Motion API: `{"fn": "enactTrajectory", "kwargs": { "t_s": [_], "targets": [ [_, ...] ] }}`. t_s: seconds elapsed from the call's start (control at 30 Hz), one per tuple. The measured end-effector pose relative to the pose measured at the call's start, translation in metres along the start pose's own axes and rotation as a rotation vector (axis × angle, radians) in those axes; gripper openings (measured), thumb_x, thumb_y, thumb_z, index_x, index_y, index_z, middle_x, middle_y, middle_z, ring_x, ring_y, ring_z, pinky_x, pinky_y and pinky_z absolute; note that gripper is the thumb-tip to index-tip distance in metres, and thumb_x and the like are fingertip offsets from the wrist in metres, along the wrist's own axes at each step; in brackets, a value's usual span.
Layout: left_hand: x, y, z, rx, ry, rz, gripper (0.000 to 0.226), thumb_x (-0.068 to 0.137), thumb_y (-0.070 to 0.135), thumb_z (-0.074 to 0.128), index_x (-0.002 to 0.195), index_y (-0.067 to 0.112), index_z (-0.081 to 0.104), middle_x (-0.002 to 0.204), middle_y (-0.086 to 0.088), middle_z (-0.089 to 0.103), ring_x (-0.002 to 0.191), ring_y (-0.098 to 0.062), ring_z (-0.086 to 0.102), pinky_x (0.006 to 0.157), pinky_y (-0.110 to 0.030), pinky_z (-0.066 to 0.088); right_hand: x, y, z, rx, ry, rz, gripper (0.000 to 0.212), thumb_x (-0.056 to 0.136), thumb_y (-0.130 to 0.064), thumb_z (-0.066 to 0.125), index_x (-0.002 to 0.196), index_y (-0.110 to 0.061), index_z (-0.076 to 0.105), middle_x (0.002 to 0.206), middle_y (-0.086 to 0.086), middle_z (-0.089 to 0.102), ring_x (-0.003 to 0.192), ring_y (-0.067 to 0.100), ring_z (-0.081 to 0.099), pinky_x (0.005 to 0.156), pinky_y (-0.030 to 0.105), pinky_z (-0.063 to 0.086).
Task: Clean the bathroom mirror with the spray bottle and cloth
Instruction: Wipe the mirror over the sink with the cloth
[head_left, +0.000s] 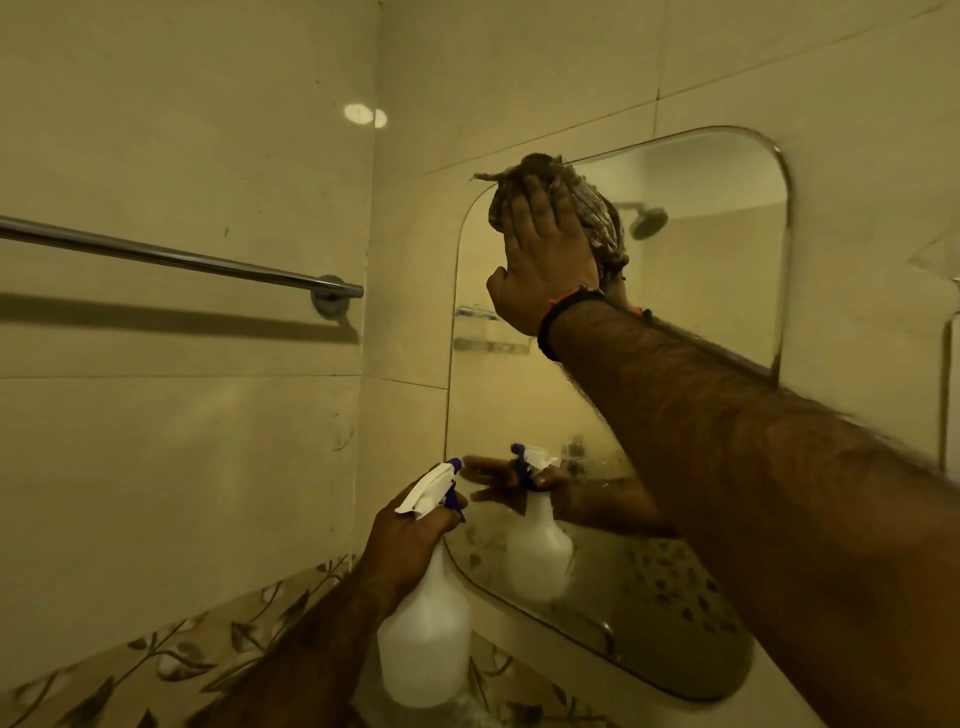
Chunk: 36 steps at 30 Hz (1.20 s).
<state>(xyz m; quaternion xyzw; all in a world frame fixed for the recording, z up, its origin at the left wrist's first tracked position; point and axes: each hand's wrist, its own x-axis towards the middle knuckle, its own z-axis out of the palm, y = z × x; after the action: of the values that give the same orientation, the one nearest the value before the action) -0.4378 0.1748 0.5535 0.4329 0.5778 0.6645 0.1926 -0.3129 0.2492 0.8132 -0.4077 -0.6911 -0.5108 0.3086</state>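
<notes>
Cream tiles (182, 441) cover the left wall, glossy enough to catch a round glare of light high up. A chrome towel rail (171, 257) runs across them toward the corner and throws a dark shadow band just below. Along the bottom of the wall runs a border strip (171, 660) printed with leaves and stems.

Near the corner, low down, the left hand (410, 540) grips the neck of a white spray bottle (425, 634), its fingers clamped round the neck under the white and blue trigger head, which points toward the glass.

To the right, the mirror (717, 291) hangs on the adjoining tiled wall, a tall pane with rounded corners. It reflects the bottle, the hand, a shower head and leaf-pattern tiles; its lower part looks streaked and spotted.

At the mirror's upper left, the right hand (545, 260) presses a crumpled grey-brown cloth (587, 208) against the glass, fingers straight and close together over it. A dark and red band circles that wrist.
</notes>
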Motion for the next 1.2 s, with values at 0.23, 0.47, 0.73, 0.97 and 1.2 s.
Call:
{"fn": "enactTrajectory", "kwargs": {
  "t_s": [0.23,0.47,0.73,0.97,1.2],
  "targets": [
    [0.0,-0.005,-0.009,0.011,0.017,0.028,0.038,0.082,0.015,0.066,0.12,0.018,0.06,0.094,0.005,0.065,0.088,-0.013,0.058,0.073,-0.03,0.043,0.012,-0.02,0.006,-0.04,-0.009,-0.031,0.071,0.096,-0.042,0.017,0.154,-0.005,0.002,0.163,0.015,0.0,0.149,0.032,-0.005,0.12,0.049,-0.006],
    [-0.005,-0.006,-0.002,0.022,-0.004,0.019,0.035,0.085,0.015,0.064,0.118,0.024,0.055,0.096,0.004,0.063,0.09,-0.015,0.057,0.082,-0.034,0.043,-0.007,-0.037,0.017,-0.02,-0.007,-0.146,0.069,0.096,-0.043,0.018,0.154,-0.008,0.006,0.163,0.012,0.003,0.15,0.03,-0.001,0.12,0.047,-0.007],
    [-0.017,-0.015,0.0,0.023,0.005,-0.012,0.038,0.084,0.017,0.063,0.122,0.023,0.059,0.103,-0.001,0.066,0.097,-0.023,0.059,0.089,-0.041,0.046,-0.066,-0.078,0.04,0.044,-0.06,-0.287,0.068,0.096,-0.039,0.019,0.155,-0.008,0.005,0.163,0.013,0.002,0.15,0.03,-0.002,0.12,0.047,-0.008],
    [-0.031,-0.029,-0.008,0.052,0.061,-0.028,0.045,0.08,0.017,0.064,0.124,0.023,0.061,0.103,0.001,0.066,0.092,-0.014,0.058,0.077,-0.034,0.044,-0.122,-0.11,0.058,0.116,-0.131,-0.387,0.067,0.098,-0.035,0.021,0.154,-0.006,-0.001,0.163,0.014,-0.004,0.149,0.03,-0.008,0.12,0.046,-0.008],
    [-0.043,-0.042,-0.021,0.082,0.071,-0.084,0.037,0.085,0.021,0.062,0.122,0.022,0.061,0.1,-0.001,0.067,0.092,-0.019,0.059,0.077,-0.032,0.044,-0.165,-0.128,0.07,0.153,-0.173,-0.456,0.067,0.097,-0.032,0.022,0.153,-0.006,-0.003,0.162,0.015,-0.006,0.149,0.031,-0.011,0.12,0.046,-0.012]
  ]
}}
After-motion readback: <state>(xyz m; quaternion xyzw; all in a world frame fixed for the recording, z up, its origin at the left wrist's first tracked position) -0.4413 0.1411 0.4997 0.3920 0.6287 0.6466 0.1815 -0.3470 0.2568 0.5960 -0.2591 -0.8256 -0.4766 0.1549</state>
